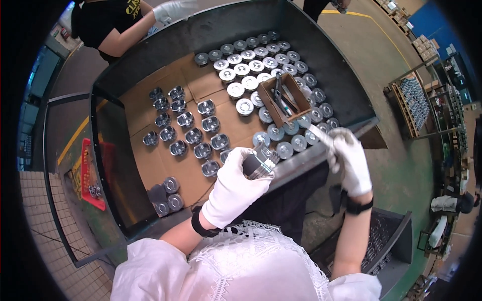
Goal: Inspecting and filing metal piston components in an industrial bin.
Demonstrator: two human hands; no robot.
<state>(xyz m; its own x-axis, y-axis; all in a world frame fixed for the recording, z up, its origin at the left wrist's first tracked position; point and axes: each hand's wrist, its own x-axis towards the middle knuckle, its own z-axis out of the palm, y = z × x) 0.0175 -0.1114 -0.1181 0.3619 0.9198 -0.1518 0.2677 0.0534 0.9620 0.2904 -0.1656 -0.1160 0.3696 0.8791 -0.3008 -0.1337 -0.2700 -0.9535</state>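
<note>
My left hand [235, 188], in a white glove, is closed round a metal piston [263, 159] held up in front of the bin's near edge. A dark patch shows on the piston's side. My right hand [351, 165], also gloved, pinches a thin, flat, pale tool [317, 132]. Its blurred end points toward a small cardboard box [268, 108] that holds several slim tools, apart from the piston. Rows of pistons standing crown up [244, 107] surround the box. Further left, more pistons [194, 135] stand differently, their pin bosses showing.
Cardboard sheets [150, 120] line the dark metal bin [334, 60]. A few pistons [174, 201] stand at its near left corner. A gloved co-worker [113, 27] is at the far left. A red basket [91, 175] lies left, a dark crate [401, 241] lower right.
</note>
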